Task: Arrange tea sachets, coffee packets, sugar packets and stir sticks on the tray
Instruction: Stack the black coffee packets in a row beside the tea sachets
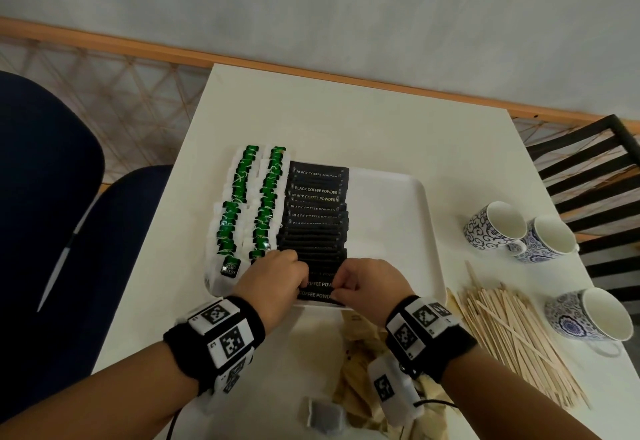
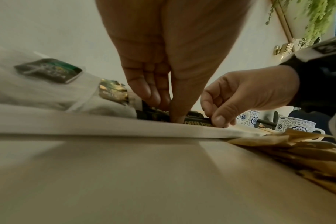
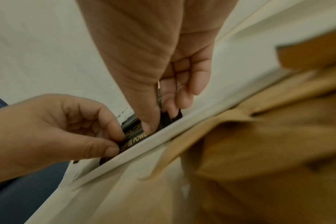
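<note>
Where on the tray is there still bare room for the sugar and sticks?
The right part of the tray is bare, between the coffee packets and its right rim. The left side is crowded with tea sachets, and both hands work at the near edge.

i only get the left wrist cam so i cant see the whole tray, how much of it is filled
Observer: In the head view the tray holds two columns of green tea sachets on its left and one column of black coffee packets beside them; its right part is bare.
Operator: are the stir sticks on it yet
Observer: No. The stir sticks lie in a pile on the table, right of the tray.
Operator: what is my right hand doing on its far side
Observer: The right wrist view shows the right hand pinching a coffee packet at the tray's near edge, thumb in front, fingers behind.
</note>
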{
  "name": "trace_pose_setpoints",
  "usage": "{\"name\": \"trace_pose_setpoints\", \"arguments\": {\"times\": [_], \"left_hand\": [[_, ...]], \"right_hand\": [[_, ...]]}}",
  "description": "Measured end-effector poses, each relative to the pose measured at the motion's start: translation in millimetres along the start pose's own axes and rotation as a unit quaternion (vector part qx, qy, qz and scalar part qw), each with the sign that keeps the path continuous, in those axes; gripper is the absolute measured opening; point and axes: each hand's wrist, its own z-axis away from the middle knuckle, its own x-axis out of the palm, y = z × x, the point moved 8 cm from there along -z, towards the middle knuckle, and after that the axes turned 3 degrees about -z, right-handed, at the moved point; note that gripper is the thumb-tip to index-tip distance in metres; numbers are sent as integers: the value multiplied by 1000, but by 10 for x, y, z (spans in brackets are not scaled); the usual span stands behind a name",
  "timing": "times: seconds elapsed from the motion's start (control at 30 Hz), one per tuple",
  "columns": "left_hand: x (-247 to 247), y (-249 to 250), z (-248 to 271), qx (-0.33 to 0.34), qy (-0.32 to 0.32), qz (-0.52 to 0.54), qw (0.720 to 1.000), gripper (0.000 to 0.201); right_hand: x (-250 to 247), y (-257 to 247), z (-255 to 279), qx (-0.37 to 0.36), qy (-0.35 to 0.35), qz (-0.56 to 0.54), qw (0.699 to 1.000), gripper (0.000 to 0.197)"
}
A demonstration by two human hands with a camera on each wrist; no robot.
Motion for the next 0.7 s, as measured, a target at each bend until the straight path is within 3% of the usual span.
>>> {"name": "trace_pose_setpoints", "arguments": {"times": [0.17,0.27,0.4,0.53,0.7], "left_hand": [[51,-21,3,8,-14,14,1000,28],[30,-25,-1,4,-10,28,1000,22],[-136,46,-21,9,52,53,997,21],[-188,166,-59,10,66,41,997,40],[-29,261,-182,-14,-21,-38,999,72]], "right_hand": [[-116,116,39,9,78,-99,992,23],[-63,159,44,29,73,-153,985,33],[-31,193,33,42,78,-161,983,43],[-29,208,31,48,78,-173,981,46],[-87,208,-1,45,97,-180,978,52]]}}
